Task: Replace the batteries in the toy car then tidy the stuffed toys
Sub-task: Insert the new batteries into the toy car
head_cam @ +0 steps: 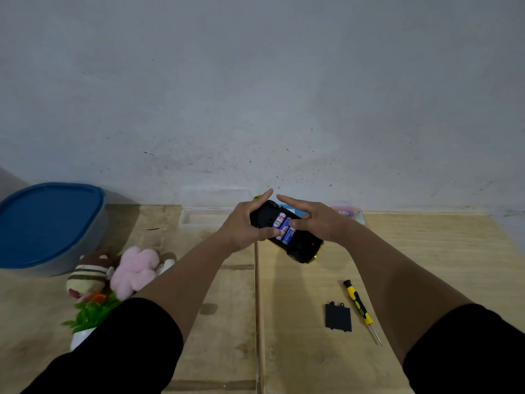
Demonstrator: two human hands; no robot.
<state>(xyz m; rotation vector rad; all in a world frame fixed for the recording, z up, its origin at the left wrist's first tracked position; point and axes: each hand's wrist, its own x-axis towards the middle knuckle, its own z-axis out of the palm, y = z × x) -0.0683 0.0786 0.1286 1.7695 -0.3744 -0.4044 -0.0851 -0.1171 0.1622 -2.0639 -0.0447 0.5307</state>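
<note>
You hold the toy car [295,237] upside down above the middle of the worktop [426,251], its black underside facing you and its yellow body showing along the near edge. Its battery bay is uncovered, and three blue-and-white batteries [284,227] lie side by side in it. Your left hand [244,226] grips the car's far-left end, thumb curled onto the underside next to the batteries and forefinger stretched out past the car. Your right hand [315,220] presses its thumb against the right-hand battery, while its other fingers [287,200] reach out straight over the far side of the car. On the near right of the worktop the black battery cover [338,317] lies flat, and just beside it, to the right, lies a yellow-and-black screwdriver [359,305], its tip pointing toward you. On the left, the stuffed toys sit together: a brown striped one [85,277] and a pink one [136,268] touching it. A small green plant in a white pot [91,314] stands just nearer than them. Farther left is a large container with a blue lid [48,223]. A clear plastic box [199,217] sits against the wall beyond your left hand.
</note>
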